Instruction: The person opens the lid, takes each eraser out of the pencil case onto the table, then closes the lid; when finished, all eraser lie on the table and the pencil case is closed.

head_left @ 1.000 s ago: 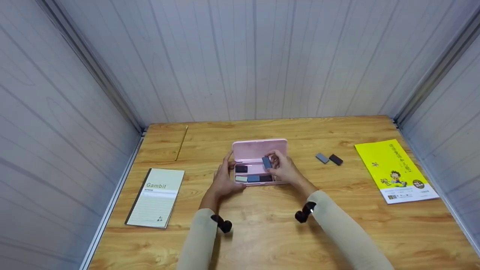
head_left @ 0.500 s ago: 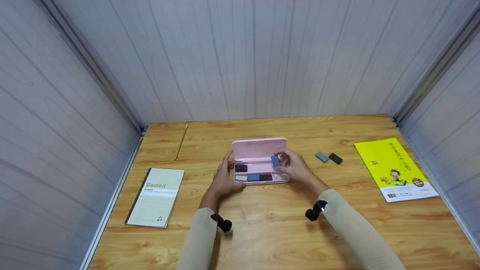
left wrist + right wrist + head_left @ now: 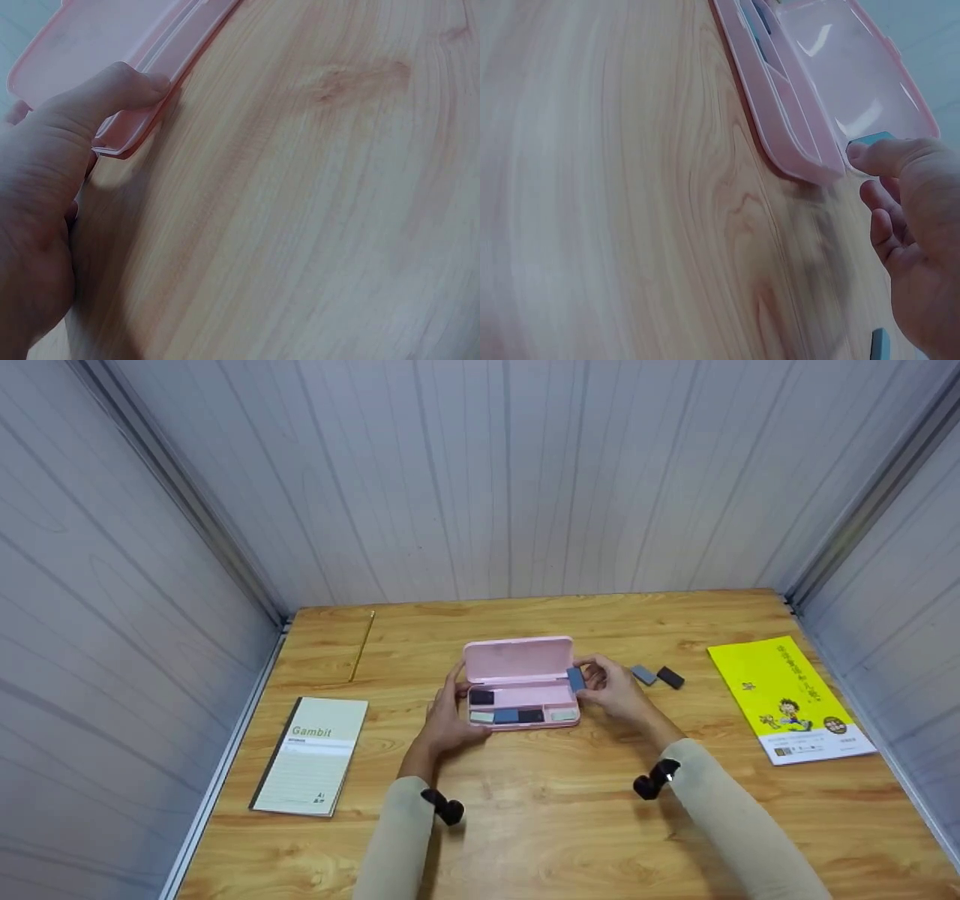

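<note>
A pink pencil case [image 3: 517,695] stands with its lid raised in the middle of the table. My left hand [image 3: 448,720] grips its left end, thumb on the front rim; the left wrist view shows that thumb [image 3: 142,86] over the edge. Between thumb and fingers, my right hand [image 3: 619,694] pinches a blue eraser [image 3: 576,679], upright at the case's right end. In the right wrist view only the top of this eraser [image 3: 871,138] shows past the thumb. Inside the case lie a black eraser [image 3: 482,697] at the back and several white, blue and black ones along the front row.
Right of the case, a grey-blue eraser [image 3: 643,675] and a black eraser [image 3: 671,678] lie on the table. Farther right is a yellow booklet [image 3: 780,690]. On the left are a notebook [image 3: 311,757] and a pencil [image 3: 363,645]. Panel walls [image 3: 465,472] enclose the table.
My right hand has moved right with the blue eraser, from over the case to its right end, uncovering the white eraser at front right. The left hand keeps its place.
</note>
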Available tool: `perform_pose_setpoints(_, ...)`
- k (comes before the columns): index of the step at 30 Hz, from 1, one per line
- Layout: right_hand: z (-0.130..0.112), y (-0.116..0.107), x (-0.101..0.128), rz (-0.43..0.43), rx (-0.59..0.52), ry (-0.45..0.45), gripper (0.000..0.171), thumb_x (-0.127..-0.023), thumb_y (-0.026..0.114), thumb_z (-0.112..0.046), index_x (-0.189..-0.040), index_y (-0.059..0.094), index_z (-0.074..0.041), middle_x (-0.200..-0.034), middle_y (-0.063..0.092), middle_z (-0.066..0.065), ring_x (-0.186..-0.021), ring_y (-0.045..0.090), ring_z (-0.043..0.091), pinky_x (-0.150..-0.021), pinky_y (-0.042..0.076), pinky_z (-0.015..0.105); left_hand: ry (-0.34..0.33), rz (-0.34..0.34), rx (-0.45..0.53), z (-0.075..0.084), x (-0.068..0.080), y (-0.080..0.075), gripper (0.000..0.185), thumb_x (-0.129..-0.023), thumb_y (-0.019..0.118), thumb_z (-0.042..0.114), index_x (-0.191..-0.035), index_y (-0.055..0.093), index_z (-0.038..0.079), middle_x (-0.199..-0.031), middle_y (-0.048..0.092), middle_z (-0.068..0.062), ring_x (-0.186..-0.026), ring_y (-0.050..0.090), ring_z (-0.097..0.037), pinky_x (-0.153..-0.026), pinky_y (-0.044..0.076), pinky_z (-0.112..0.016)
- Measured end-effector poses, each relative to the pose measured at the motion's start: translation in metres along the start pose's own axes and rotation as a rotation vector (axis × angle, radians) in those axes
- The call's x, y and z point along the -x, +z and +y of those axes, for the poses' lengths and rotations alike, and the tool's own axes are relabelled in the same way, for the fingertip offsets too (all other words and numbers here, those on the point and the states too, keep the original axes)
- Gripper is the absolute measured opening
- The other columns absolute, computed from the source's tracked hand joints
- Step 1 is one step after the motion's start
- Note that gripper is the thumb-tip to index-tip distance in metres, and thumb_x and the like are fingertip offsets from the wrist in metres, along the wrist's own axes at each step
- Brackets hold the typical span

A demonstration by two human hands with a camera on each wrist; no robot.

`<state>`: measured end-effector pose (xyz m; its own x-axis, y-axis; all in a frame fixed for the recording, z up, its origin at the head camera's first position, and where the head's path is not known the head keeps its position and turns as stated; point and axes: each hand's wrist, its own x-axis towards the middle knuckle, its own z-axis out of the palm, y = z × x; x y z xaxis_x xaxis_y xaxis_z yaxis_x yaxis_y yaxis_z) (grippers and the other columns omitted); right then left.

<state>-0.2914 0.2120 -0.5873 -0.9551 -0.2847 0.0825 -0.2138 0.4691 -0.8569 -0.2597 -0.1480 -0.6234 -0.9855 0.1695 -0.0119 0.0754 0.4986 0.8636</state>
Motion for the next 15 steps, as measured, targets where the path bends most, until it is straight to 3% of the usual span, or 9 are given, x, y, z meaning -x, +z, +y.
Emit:
perform_pose_setpoints(8,0.013,-0.015,0.004,0.038,-0.002,-0.014,0.047,-0.095,0.081,0.009,-0.139,0.067,0.006,-0.111,0.069,0.024,-0.092,0.060,0.013,-0.081,0.050,0.017,-0.019,0.006,0.002,0.002,0.000,-0.001,0.143,-0.069,0.107,0.021,-0.180,0.017,0.037,-0.155,0.067,-0.007,-0.150,0.050,-0.032,-0.132,0.021,-0.061)
perform_pose_setpoints(15,0.025,-0.026,0.010,0.071,0.022,0.034,0.050,-0.094,0.083,0.006,-0.142,0.067,0.005,-0.113,0.069,0.025,-0.093,0.063,0.012,-0.083,0.050,0.016,0.027,0.010,0.020,0.001,0.002,0.000,0.141,-0.069,0.105,0.019,-0.180,0.019,0.031,-0.154,0.069,-0.010,-0.146,0.051,-0.034,-0.125,0.025,-0.062)
